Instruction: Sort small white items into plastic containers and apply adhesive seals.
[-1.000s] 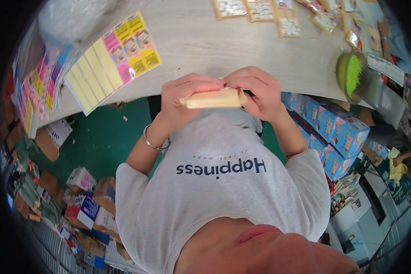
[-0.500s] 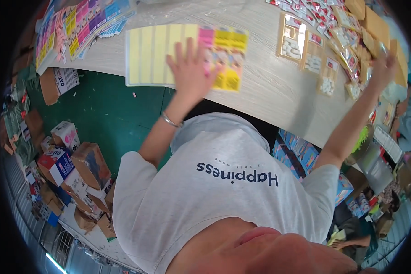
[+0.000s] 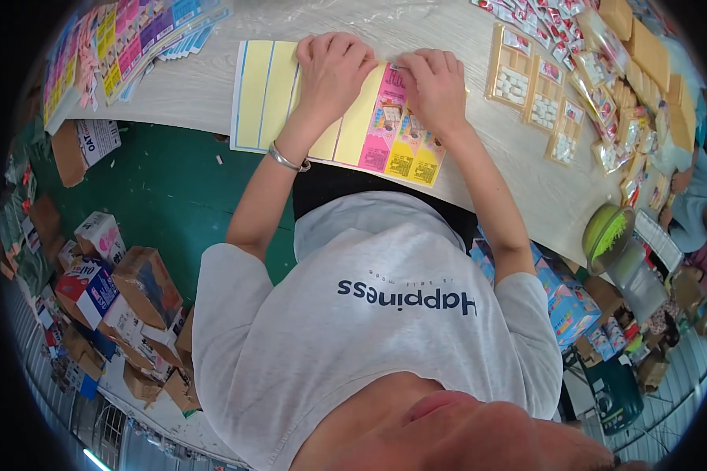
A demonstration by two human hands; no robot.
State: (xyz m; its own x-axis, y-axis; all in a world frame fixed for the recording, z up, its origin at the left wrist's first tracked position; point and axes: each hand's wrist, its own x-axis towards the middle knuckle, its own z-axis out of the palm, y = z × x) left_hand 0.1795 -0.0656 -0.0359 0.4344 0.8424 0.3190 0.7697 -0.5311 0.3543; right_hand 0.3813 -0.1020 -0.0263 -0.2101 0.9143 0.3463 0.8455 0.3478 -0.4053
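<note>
Loosely curled left hand (image 3: 330, 76), curled right hand (image 3: 437, 90), touching sticker sheet (image 3: 347, 129)

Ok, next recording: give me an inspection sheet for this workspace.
Surface: pale wood-grain table
Things at hand: label sheet, yellow-striped left, printed right
Clutter: stacked label sheets, upper left; three trays of white pieces and small packets, upper right
Hands: left hand and right hand on the label sheet, both curled, grip unclear
Cables: none identifiable
Surroundings: green floor, cardboard boxes left, blue boxes right
</note>
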